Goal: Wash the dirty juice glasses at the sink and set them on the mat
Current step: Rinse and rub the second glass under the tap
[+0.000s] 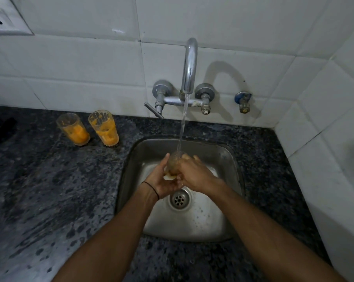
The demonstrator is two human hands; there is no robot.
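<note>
The glass [175,159], wrapped by the left hand [161,179] and the right hand [194,174], shows only a wet patch — which end is up cannot be told — and the left edge cuts off the wall socket [3,19] and a black thing [1,130] on the counter [50,190].

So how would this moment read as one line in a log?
step: rinsing glass | left hand, right hand: both grip it under tap stream, over sink | waiting: two dirty glasses on counter

Two glasses [88,128] left of sink [231,157]
</note>
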